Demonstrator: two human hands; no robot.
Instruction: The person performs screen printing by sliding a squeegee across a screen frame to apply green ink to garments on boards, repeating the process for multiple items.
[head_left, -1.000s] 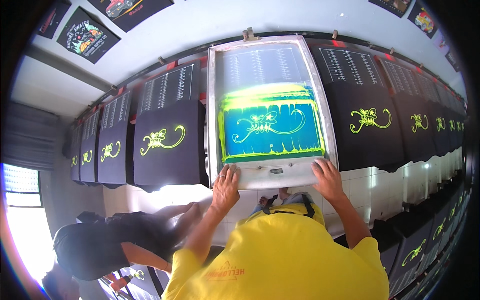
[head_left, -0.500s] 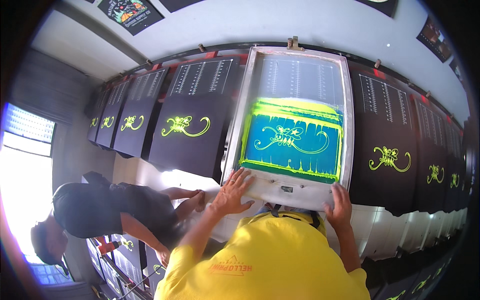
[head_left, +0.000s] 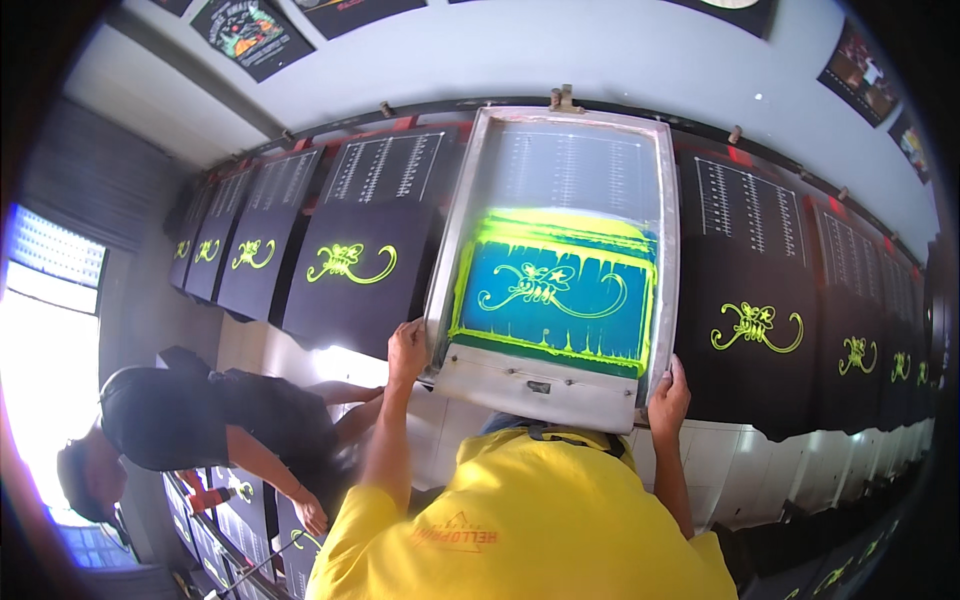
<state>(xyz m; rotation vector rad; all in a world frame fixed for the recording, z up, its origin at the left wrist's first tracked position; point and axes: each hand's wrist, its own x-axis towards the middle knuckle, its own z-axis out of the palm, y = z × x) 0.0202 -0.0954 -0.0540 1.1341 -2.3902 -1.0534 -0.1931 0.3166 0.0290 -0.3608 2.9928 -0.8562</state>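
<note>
A screen printing frame (head_left: 667,210) with pale metal sides lies in front of me over a board. Its mesh has a blue-green stencil (head_left: 590,283) showing a curled line design. Bright yellow-green ink (head_left: 565,228) is banked along the stencil's far side and streaked round its edges. My left hand (head_left: 407,350) is closed at the frame's near left side, its fingers curled against the edge. On the opposite side my right hand (head_left: 668,392) grips the near right edge, thumb upward, its other fingers partly hidden.
Black printed panels stand in a row on the left (head_left: 365,270) and right (head_left: 755,325). A rail with small stops (head_left: 735,134) runs behind them. At left a co-worker in dark clothes (head_left: 165,420) bends beside another rack, near a red-orange tool (head_left: 207,498).
My hands have moved from the frame's near end to its two sides and closed there. The co-worker's arm has shifted slightly. The whole view has moved a little.
</note>
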